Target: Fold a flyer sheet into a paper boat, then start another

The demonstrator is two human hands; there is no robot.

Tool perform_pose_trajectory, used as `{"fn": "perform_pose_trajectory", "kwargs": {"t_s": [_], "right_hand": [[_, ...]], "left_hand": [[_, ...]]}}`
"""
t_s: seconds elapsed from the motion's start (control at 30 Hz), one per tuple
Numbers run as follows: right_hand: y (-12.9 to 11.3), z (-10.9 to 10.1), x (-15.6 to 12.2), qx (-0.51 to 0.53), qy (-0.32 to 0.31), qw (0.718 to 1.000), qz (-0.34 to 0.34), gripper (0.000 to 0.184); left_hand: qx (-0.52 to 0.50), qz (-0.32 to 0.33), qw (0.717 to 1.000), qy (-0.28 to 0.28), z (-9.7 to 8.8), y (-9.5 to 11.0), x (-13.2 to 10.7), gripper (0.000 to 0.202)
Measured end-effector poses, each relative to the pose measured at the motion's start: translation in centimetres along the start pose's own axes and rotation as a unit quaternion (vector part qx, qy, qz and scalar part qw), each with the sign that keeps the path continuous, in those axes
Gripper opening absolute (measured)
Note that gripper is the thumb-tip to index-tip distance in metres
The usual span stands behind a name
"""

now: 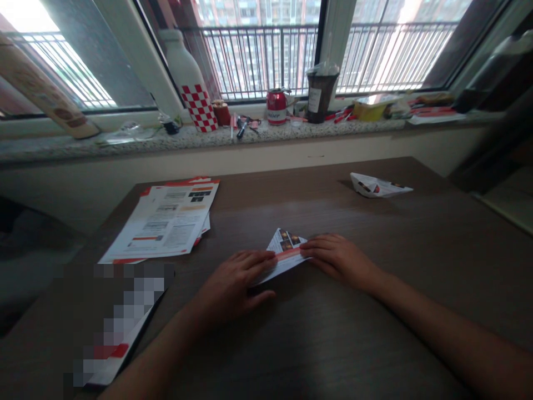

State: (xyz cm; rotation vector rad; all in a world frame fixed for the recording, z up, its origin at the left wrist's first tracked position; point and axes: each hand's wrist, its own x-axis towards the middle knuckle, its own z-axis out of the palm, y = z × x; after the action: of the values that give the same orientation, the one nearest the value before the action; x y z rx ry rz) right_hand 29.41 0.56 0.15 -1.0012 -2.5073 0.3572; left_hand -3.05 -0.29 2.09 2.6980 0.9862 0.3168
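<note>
A printed sheet folded into a small pointed shape (287, 253) lies on the table in front of me, its peak turned away and a flat band along its near side. My left hand (239, 278) rests flat over its left end, fingers stretched out and thumb apart from the paper. At the right end, the fingers of my right hand (333, 255) are close together and pinch the folded paper, covering that corner. Farther back on the right stands a folded paper boat (377, 186), apart from both hands.
Printed sheets (166, 222) lie stacked at the table's left. Nearer, a dark flat object with a white strip (129, 355) is partly blurred out. Along the granite windowsill (145, 145) stand a checkered bottle (197, 105), a red can (276, 106) and a lidded cup (320, 94).
</note>
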Motion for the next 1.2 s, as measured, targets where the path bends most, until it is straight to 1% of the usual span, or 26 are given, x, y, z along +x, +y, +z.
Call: {"fn": "perform_pose_trajectory", "kwargs": {"t_s": [0.07,0.13,0.17,0.27,0.33,0.4,0.5,0.57,0.63,0.67,0.77,0.83,0.9,1.0,1.03,1.1,1.13,1.2], "right_hand": [[0.2,-0.2,-0.2,0.015,0.013,1.000,0.004,0.028],[0.3,-0.4,-0.4,0.026,0.028,0.999,0.005,0.028],[0.5,-0.5,-0.5,0.030,0.034,0.999,0.005,0.027],[0.9,-0.8,-0.6,0.051,0.046,0.998,0.003,0.030],[1.1,-1.2,-0.6,0.083,0.064,0.995,0.008,0.027],[1.0,-1.7,-0.5,0.122,0.087,0.988,0.022,0.021],[0.2,-2.3,-0.2,0.167,0.130,0.975,0.069,0.015],[-0.5,-2.6,-0.1,0.186,0.164,0.962,0.118,0.016],[-1.1,-2.8,0.0,0.211,0.186,0.945,0.169,0.020],[-1.2,-2.8,0.1,0.229,0.186,0.936,0.192,0.021],[-1.2,-2.6,0.3,0.275,0.156,0.915,0.250,0.024],[-0.8,-2.2,0.4,0.276,0.129,0.911,0.277,0.026],[-0.2,-1.6,0.6,0.256,0.113,0.917,0.285,0.027],[0.5,-0.7,0.6,0.203,0.112,0.934,0.273,0.027],[0.7,-0.4,0.6,0.182,0.114,0.940,0.267,0.026],[0.9,0.1,0.6,0.138,0.117,0.952,0.248,0.024],[1.0,0.3,0.6,0.120,0.117,0.957,0.236,0.023],[1.2,0.5,0.6,0.089,0.118,0.966,0.213,0.021]], "left_hand": [[-0.016,-0.003,1.000,0.021,0.0,-0.8,-0.2,0.049],[-0.041,0.010,0.997,0.061,0.3,-1.5,-0.4,0.041],[-0.050,0.007,0.996,0.072,0.4,-1.8,-0.5,0.044],[-0.063,0.000,0.989,0.137,0.6,-2.3,-0.5,0.045],[-0.069,-0.011,0.981,0.179,0.5,-2.2,-0.5,0.042],[-0.079,-0.023,0.975,0.208,0.2,-1.9,-0.4,0.039],[-0.100,-0.032,0.962,0.252,-0.5,-1.0,-0.2,0.030],[-0.121,-0.040,0.950,0.286,-1.1,-0.3,0.0,0.023],[-0.148,-0.062,0.942,0.294,-1.6,0.4,0.1,0.019],[-0.159,-0.080,0.939,0.295,-1.8,0.7,0.1,0.016],[-0.180,-0.143,0.935,0.271,-1.7,0.9,0.3,0.016],[-0.190,-0.175,0.931,0.258,-1.2,0.6,0.5,0.019],[-0.201,-0.201,0.932,0.225,-0.4,0.0,0.7,0.024],[-0.174,-0.209,0.943,0.194,0.7,-1.1,0.9,0.045],[-0.148,-0.203,0.948,0.193,1.0,-1.4,0.9,0.053],[-0.074,-0.203,0.954,0.210,1.5,-1.9,0.9,0.069],[-0.038,-0.199,0.956,0.212,1.7,-1.9,0.9,0.073],[0.013,-0.170,0.965,0.198,1.8,-1.8,0.9,0.071]]}}
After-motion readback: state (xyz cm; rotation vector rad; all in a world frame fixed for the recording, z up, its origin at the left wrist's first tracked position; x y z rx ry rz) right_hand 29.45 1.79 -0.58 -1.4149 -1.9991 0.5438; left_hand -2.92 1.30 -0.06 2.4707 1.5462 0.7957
